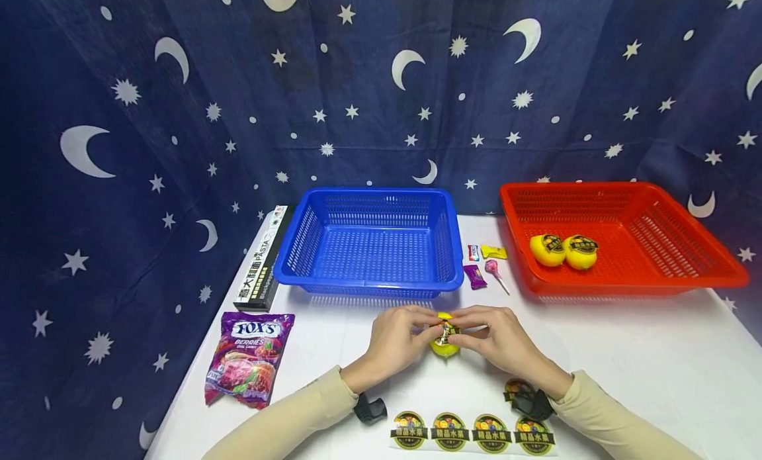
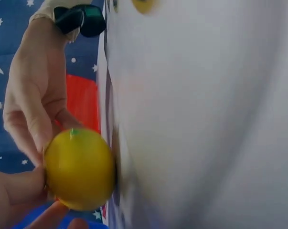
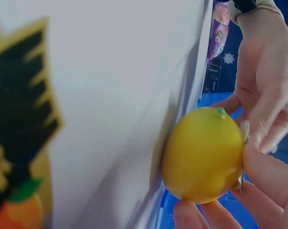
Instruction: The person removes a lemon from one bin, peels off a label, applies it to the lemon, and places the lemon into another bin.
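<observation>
A yellow lemon (image 1: 444, 349) sits on the white table between both hands, a black and gold round sticker (image 1: 446, 330) on its upper side. From the left, my left hand (image 1: 397, 337) holds the lemon with thumb and fingers, its thumb at the sticker's edge. My right hand (image 1: 497, 334) holds the other side, thumb also on the sticker. In the left wrist view the lemon (image 2: 79, 169) shows its green tip. The right wrist view has the lemon (image 3: 203, 155) with a sticker edge (image 3: 244, 131) standing slightly off its skin.
A sheet of several round stickers (image 1: 450, 431) lies in front, another sticker (image 1: 516, 388) near the right wrist. Behind stand a blue basket (image 1: 369, 286) and a red basket (image 1: 631, 288) holding two stickered lemons (image 1: 580, 251). Small candies (image 1: 475, 276), a FOX'S bag (image 1: 249, 361) and a pasta box (image 1: 262, 261) lie around.
</observation>
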`<state>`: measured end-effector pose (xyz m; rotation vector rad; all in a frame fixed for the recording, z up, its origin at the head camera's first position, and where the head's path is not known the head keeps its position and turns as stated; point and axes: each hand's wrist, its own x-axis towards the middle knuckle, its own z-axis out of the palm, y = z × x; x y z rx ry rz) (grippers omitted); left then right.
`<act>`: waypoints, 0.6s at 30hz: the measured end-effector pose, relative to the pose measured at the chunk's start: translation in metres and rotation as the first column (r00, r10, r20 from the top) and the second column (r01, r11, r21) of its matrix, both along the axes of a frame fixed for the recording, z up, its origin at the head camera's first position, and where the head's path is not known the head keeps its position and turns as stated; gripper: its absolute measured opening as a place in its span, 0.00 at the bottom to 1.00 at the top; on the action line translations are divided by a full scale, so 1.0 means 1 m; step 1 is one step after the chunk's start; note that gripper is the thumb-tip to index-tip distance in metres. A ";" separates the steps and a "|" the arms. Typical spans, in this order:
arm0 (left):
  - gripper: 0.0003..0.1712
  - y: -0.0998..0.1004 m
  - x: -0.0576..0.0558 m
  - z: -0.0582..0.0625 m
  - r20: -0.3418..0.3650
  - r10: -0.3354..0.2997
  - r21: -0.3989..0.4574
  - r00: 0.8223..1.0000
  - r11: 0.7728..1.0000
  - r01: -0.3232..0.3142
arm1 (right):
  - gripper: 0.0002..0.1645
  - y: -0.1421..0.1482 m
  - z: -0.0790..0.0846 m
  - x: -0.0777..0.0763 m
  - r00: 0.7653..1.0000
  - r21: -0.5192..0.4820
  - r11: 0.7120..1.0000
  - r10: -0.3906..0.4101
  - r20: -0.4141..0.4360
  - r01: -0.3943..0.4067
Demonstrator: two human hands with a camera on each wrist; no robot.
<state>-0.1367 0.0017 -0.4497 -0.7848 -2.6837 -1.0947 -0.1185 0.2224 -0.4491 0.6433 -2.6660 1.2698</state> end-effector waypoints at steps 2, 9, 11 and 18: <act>0.11 -0.003 -0.001 0.001 0.031 -0.020 -0.005 0.999 1.000 0.020 | 0.16 0.000 -0.001 0.000 1.000 -0.021 1.000 -0.005 0.008 0.006; 0.13 -0.006 -0.002 0.000 0.080 -0.046 0.023 0.996 0.999 0.045 | 0.17 0.001 -0.002 -0.001 0.999 -0.072 0.997 -0.007 0.046 0.010; 0.13 -0.006 -0.002 0.000 0.080 -0.038 0.025 0.996 0.999 0.036 | 0.17 0.001 -0.002 0.000 0.998 -0.074 0.997 -0.002 0.058 0.006; 0.13 -0.006 0.001 0.001 0.067 -0.020 0.012 0.998 1.000 0.019 | 0.21 -0.001 -0.002 0.001 0.997 -0.033 0.999 0.007 0.083 -0.005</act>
